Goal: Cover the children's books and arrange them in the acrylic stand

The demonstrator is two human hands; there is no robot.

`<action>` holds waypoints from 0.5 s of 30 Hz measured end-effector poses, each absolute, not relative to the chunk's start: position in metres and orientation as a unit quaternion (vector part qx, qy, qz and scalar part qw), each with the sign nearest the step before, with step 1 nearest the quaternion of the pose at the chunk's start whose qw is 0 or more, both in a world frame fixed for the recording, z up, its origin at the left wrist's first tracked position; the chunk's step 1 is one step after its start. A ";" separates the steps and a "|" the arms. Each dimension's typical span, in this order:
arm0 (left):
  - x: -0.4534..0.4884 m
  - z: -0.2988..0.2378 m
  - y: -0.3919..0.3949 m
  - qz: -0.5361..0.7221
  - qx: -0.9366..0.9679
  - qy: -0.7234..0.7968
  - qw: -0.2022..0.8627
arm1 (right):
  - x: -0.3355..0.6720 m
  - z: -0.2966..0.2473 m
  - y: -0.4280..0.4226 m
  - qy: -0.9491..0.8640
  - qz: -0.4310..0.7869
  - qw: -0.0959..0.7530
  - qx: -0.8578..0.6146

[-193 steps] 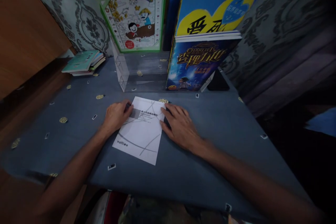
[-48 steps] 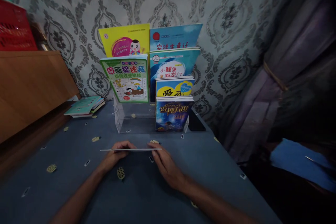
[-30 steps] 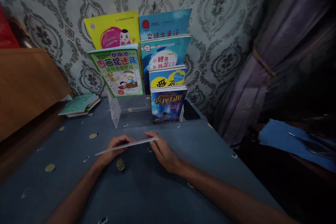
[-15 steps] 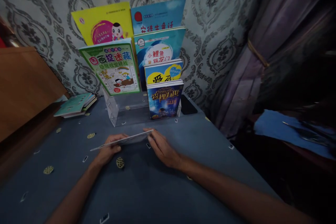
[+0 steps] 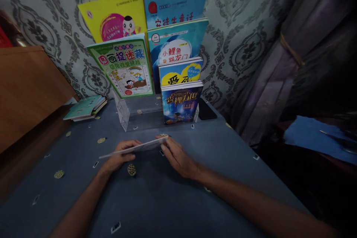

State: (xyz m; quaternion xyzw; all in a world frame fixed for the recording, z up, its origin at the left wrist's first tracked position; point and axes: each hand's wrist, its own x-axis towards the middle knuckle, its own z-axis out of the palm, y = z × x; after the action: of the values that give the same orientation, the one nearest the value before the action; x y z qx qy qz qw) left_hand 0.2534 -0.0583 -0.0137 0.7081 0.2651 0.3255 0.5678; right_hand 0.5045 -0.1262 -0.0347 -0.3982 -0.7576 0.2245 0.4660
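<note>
A thin white booklet [image 5: 134, 148] is held edge-on just above the blue tablecloth [image 5: 156, 200], nearly level. My left hand [image 5: 119, 156] grips its left part from below, fingers curled round it. My right hand [image 5: 178, 158] pinches its right end. Just beyond stands a clear acrylic book rack [image 5: 125, 113]. Its lower left slot is bare; a dark blue storybook [image 5: 181, 102] fills the lower right slot.
Several children's books stand in the rack's tiers: a green one [image 5: 122, 67], a yellow one [image 5: 114, 16] and blue ones [image 5: 175, 3]. A small pile of books [image 5: 85, 108] lies at the left. A black phone [image 5: 208, 109] lies right of the rack. A curtain [image 5: 279, 63] hangs at the right.
The booklet lay flat on the cloth at first; both hands have lifted it edge-on. In the last second it has tilted slightly, right end higher, as the view shifted.
</note>
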 end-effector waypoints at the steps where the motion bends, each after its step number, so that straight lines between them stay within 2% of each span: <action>1: 0.254 -0.012 -0.059 0.322 0.705 0.267 0.573 | 0.504 -0.034 -0.126 -0.757 0.228 0.465 -0.398; 15: 0.255 -0.002 -0.064 0.324 0.671 0.238 0.624 | 0.509 -0.031 -0.128 -0.748 0.247 0.453 -0.417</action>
State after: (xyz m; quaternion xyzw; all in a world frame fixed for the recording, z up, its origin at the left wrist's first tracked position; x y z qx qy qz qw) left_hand 0.2545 -0.0638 -0.0021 0.6706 0.2377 0.3236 0.6237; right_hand 0.5085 -0.1277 -0.0314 -0.4172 -0.7484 0.2467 0.4528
